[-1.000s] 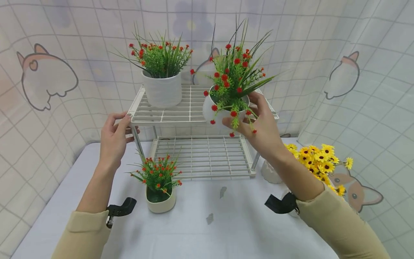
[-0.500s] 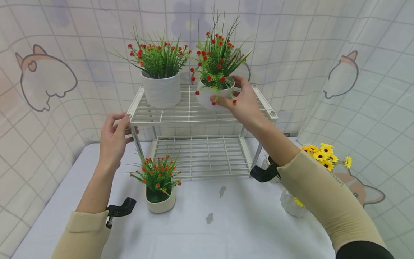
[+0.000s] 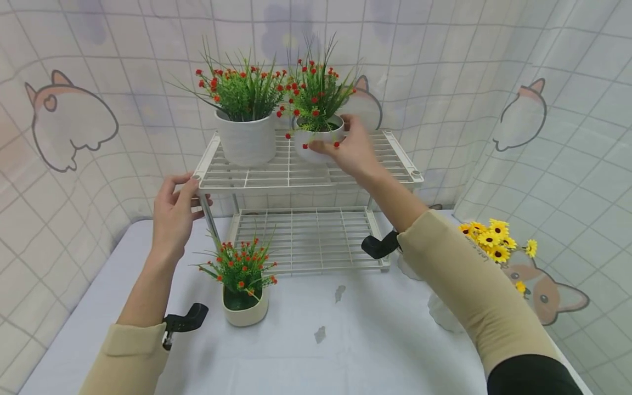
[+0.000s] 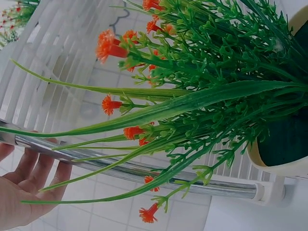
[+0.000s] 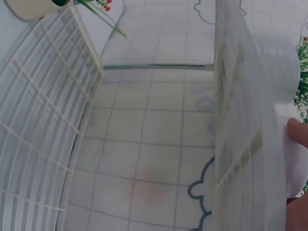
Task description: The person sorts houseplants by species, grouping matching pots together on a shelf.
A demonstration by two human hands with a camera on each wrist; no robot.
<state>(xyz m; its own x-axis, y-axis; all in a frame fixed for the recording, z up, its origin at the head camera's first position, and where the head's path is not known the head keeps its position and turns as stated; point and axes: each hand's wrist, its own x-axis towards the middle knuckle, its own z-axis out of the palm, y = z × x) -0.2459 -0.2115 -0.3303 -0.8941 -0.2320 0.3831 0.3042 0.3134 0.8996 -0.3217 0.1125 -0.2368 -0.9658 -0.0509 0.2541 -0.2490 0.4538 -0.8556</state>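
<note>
A white two-tier wire rack (image 3: 316,188) stands on the table. My right hand (image 3: 354,151) grips a small white pot (image 3: 312,156) of grass and red flowers, thumb in front, down at the top shelf. Just left of it sits a bigger white pot (image 3: 247,140) of similar flowers. With curled fingers, my left hand (image 3: 173,214) holds the rack's front left corner; the left wrist view has the fingers (image 4: 60,178) around the metal post (image 4: 144,175). In the right wrist view, only part of the right hand (image 5: 299,132) shows beside the pot.
A cream pot (image 3: 247,315) of orange-red flowers stands before the rack's front left leg. At the right, yellow flowers (image 3: 494,241) and a white pot (image 3: 444,314) are partly hidden behind my right sleeve (image 3: 459,274). A tile-patterned curtain (image 3: 444,82) hangs around the table.
My right hand has carried the small white pot left, back and down to the top shelf, beside the bigger pot; its tilt has lessened. The left hand stays on the rack.
</note>
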